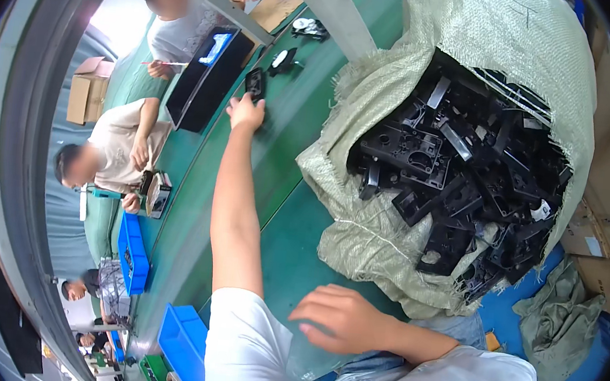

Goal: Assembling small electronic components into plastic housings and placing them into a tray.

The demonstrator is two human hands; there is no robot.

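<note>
The person's left hand (246, 114) was stretched out toward eleven o'clock from the body, its fingertips meeting the near end of a small black part (255, 81); whether they gripped it or merely touched it, I could not tell. The right hand (342, 318) hung near the body, empty, its fingers loosely bent. The black part lay on the green work surface (313, 80), at twelve o'clock from the left hand and eleven o'clock from the right, well apart from the latter. Just beyond it, between one and two o'clock, sat a white-and-black piece (282, 62); a long black box (190, 96) stood near it toward nine. An open woven sack (374, 94), filled with black plastic frames (413, 153), stood at three o'clock from the left hand and one o'clock from the right. A blue bin (187, 345) sat between eight and nine o'clock from the right hand, while a co-worker in a beige shirt (122, 130) was at eight from the left.
</note>
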